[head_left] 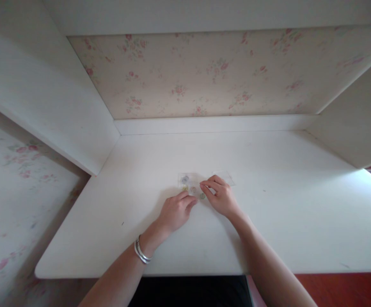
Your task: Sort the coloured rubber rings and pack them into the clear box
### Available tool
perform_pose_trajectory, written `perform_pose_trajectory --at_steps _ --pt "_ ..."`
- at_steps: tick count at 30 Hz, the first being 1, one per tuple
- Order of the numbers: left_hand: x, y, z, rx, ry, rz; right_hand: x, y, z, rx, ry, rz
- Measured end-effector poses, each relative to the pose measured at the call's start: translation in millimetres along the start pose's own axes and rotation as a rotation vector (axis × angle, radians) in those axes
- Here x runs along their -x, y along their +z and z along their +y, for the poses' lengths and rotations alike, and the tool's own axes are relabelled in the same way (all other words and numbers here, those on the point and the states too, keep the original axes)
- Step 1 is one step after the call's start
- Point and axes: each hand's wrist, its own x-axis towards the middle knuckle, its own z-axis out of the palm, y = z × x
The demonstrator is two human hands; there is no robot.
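Note:
A small, flat clear plastic box [189, 175] lies on the white desk [108, 243]. Small coloured coils, perhaps bands or thread, show inside it: a grey one [184, 179], a yellow one [185, 188], a pinkish one [193, 189] and a green one [202, 196]. My left hand [176, 211] holds the box at its near left edge, fingers and thumb bent in. Above the box's right side, my right hand [220, 195] is closed in a pinch; whatever sits between its fingertips is too small to make out. Behind that hand lies a clear flat piece [227, 177], like a lid, partly hidden.
A low white ledge [214, 124] and flowered wallpaper [192, 72] close off the back. White panels [54, 85] rise at the left and right. Overhead runs a white board [204, 17]. A tiny dark speck [123, 223] lies left of my left arm.

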Motion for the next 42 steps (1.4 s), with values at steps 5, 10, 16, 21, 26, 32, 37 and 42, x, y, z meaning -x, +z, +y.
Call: perform_pose_trajectory --at_steps 5,10,16,21,26,32,37,42 --pt "-3.1 -3.8 -4.1 0.098 -0.032 0.132 -0.7 -10.7 -4.0 -0.057 -0.089 -0.141" --pt "-10.5 -3.0 -5.9 0.087 -0.016 0.249 1.5 -13.9 -8.6 0.104 -0.207 -0.338" --pt "-17.4 1.1 -3.4 -0.066 -0.056 0.169 4.5 -9.0 -4.5 0.228 -0.238 -0.428" --pt "-14.7 -4.0 -4.1 -0.065 -0.099 0.195 3.5 -8.3 -4.3 0.245 -0.251 -0.457" --pt "-8.5 -10.6 -8.1 -0.069 -0.109 0.234 3.0 -9.6 -7.3 0.202 -0.244 -0.462" --pt "-0.2 -12.4 -2.6 -0.218 -0.048 0.153 2.6 -10.3 -9.8 0.053 -0.213 -0.219" --pt "2.3 -10.3 6.1 -0.249 0.011 0.003 2.5 -0.4 -3.8 0.086 -0.163 -0.010" --pt "0.9 -8.0 9.8 -0.238 0.041 -0.140 2.2 6.5 -0.3 0.169 -0.179 -0.047"
